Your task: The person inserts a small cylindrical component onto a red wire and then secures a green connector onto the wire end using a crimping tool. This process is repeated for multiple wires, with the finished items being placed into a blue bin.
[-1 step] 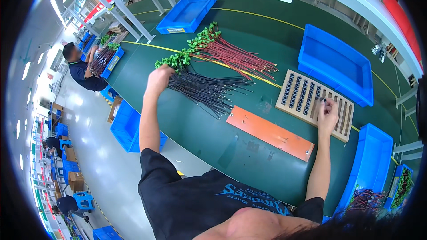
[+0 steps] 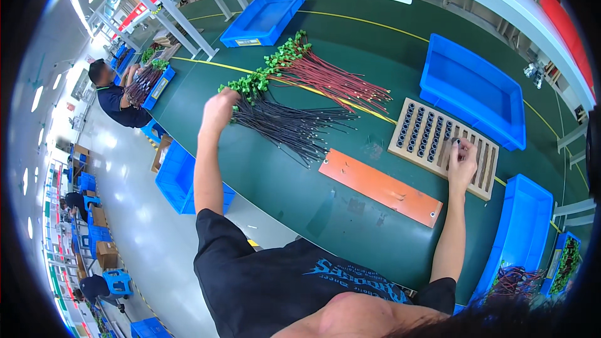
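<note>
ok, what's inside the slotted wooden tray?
Rows of small dark round pieces fill the left part of the wooden tray; slots further right look bare. Whatever lies under the right hand is hidden.

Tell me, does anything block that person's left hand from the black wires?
Nothing visible does: the left hand is right at the green connectors at the left end of the black wires. Whether it grips one is unclear.
</note>
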Available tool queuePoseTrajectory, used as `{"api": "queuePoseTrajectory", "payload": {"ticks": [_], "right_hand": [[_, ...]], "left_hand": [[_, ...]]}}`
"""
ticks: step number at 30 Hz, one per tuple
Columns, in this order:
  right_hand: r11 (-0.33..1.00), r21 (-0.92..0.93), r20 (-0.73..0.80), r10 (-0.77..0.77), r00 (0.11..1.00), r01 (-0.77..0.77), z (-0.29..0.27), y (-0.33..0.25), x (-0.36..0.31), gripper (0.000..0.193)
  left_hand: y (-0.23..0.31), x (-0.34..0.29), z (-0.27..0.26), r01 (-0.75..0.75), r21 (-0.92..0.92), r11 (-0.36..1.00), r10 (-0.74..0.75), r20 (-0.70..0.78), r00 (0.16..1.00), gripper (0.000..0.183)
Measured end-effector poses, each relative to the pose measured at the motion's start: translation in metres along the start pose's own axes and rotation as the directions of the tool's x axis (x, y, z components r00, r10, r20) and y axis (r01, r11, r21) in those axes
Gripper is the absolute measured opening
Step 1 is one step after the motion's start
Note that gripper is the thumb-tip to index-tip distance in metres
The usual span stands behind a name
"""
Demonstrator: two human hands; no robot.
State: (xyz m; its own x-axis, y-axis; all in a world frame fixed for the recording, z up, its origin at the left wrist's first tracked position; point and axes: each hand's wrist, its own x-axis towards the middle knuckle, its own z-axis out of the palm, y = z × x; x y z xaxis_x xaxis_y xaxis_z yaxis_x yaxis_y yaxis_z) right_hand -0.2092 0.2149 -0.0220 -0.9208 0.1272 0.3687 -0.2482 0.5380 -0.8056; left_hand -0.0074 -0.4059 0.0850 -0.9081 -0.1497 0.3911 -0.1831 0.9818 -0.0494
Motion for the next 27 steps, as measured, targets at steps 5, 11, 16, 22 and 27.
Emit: {"api": "queuePoseTrajectory", "payload": {"ticks": [5,11,16,22,27], "right_hand": [[0.996,0.073,-0.040,-0.044,0.998,0.046,0.008,0.013,0.000,0.019],[0.992,-0.065,0.061,-0.107,0.992,0.111,0.005,-0.001,-0.001,0.017],[0.963,-0.124,0.023,-0.238,0.971,0.239,0.007,0.000,0.000,0.014],[0.960,-0.139,0.034,-0.242,0.970,0.244,0.005,0.000,0.000,0.017],[0.964,-0.106,-0.005,-0.245,0.970,0.243,0.003,-0.006,0.000,0.016]], "left_hand": [[0.009,0.041,-0.064,-0.009,-0.047,0.999,-0.001,-0.199,0.980,0.010],[0.076,0.131,-0.026,-0.351,0.057,0.935,0.345,0.093,0.934,0.010],[0.131,0.176,0.075,-0.496,-0.038,0.867,0.496,0.146,0.856,0.015],[0.143,0.180,0.134,-0.522,-0.122,0.844,0.536,0.155,0.830,0.010],[0.129,0.180,0.108,-0.380,-0.336,0.862,0.398,-0.015,0.917,0.008]]}}
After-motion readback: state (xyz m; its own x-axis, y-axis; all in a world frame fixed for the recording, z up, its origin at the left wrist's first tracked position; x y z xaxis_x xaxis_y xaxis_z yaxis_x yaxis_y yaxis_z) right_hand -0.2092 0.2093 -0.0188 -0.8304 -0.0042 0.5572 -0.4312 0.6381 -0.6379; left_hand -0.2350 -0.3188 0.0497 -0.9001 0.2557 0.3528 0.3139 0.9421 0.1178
